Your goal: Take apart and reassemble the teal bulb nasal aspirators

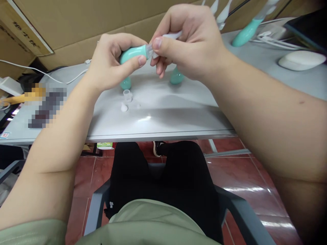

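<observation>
Above the desk, my left hand (114, 56) is closed round a teal squeeze bulb (134, 53) whose clear collar points right. My right hand (189, 41) pinches a white tapered nozzle (172, 35) against that collar; my fingers hide whether the two parts are joined. Below my left hand shows the end of another teal bulb (125, 83). A further teal bulb (176, 76) is partly hidden under my right hand. Nearer the desk edge lie a small clear cup-shaped piece (127, 95) and a small white cone-shaped tip (124, 107).
On the grey desk (163, 122), a teal bulb with a clear top (247, 32) leans at the back right, near a white mouse (301, 60) and cables. White nozzles (223, 15) stand behind my right hand. Cardboard (76, 20) lines the back; a blurred object (47, 107) lies left.
</observation>
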